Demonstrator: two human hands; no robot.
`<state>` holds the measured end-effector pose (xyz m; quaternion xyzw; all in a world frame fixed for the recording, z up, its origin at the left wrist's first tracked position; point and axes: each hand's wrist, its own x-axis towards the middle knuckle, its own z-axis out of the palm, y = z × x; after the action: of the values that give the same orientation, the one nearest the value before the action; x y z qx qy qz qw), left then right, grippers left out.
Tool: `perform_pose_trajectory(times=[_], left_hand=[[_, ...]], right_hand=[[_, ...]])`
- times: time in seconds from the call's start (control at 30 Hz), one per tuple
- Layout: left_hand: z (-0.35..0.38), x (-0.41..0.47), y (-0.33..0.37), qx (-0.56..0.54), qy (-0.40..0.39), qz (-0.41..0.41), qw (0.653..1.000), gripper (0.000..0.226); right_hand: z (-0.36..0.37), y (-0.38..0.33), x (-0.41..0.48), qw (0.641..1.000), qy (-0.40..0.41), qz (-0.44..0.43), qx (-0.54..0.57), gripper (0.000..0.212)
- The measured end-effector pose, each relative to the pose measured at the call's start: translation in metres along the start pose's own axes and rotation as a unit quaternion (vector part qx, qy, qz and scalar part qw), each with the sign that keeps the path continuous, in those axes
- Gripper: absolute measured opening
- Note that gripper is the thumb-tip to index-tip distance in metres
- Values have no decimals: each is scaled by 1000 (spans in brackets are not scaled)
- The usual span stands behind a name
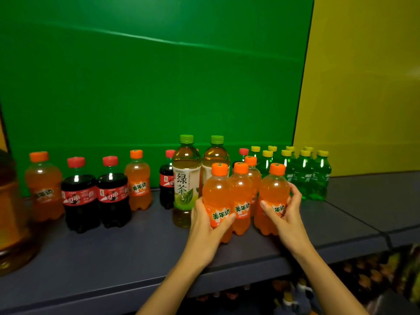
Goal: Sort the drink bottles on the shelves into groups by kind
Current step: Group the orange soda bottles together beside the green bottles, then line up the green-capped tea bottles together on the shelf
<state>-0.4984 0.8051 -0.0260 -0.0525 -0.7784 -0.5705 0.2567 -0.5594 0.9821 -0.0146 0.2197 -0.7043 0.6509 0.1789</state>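
The left orange bottle [216, 192], a small clear plastic soda bottle with an orange cap, stands at the front of the dark grey shelf [136, 242]. The left hand [204, 221] is wrapped round its label. The right orange bottle [273, 189], of the same kind, is gripped the same way by the right hand [286, 214]. Between them stands a middle orange bottle [241, 189], with a rear orange bottle [254, 176] just behind it.

The step looks like closing these four into one tight block. Draw both held bottles inward until they touch the middle one. Keep them upright with their bases flat on the shelf, so nothing rocks when the grips loosen.

The low hold on the labels gives good control, but mind the knuckles. The tall green-capped tea bottle [185, 178] stands just beside the left hand and, being tall and slim, would likely topple from a nudge. Its twin tea bottle [216, 155] stands close behind. On the right, the cluster of yellow-capped green soda bottles [304, 173] sits near the right fingers, so leave a visible gap there to keep the groups distinct.

Further left, two stray orange bottles [138, 183] stand among the red-capped cola bottles [79, 196]. Those probably belong in this block next.
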Motion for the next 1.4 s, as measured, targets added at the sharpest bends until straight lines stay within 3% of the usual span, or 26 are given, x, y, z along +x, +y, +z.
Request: perform_pose_trajectory(times=[0.17,0.3,0.37,0.43,0.53,0.6,0.73,0.83,0.93,1.13,1.4], left_hand=[[4,5,-5,95,11,19,995,57],[1,4,-3,190,41,29,980,76],[-7,-3,3,218,74,40,972,84],[-23,-5,11,223,137,86,961,79],[-53,14,25,224,208,157,939,70],[-68,35,32,228,209,156,938,72],[-76,68,32,213,117,72,967,82],[-74,78,24,134,65,6,989,86],[-70,80,19,104,69,-18,992,73],[-64,79,8,88,55,-47,994,72],[-76,74,18,113,82,8,990,61]], right_hand=[[0,8,3,1000,-12,-2,24,70],[-1,6,1,1000,19,-8,-24,83],[-4,-11,2,990,89,-64,-85,85],[-6,-42,9,976,115,-156,-103,69],[2,-89,32,963,33,-231,-135,48],[17,-108,53,958,-53,-220,-176,46],[50,-119,88,927,-196,-121,-294,66],[60,-119,103,904,-259,-56,-334,74],[66,-114,119,893,-299,-1,-335,82],[75,-104,132,859,-343,63,-374,68],[67,-99,129,915,-248,0,-319,63]])
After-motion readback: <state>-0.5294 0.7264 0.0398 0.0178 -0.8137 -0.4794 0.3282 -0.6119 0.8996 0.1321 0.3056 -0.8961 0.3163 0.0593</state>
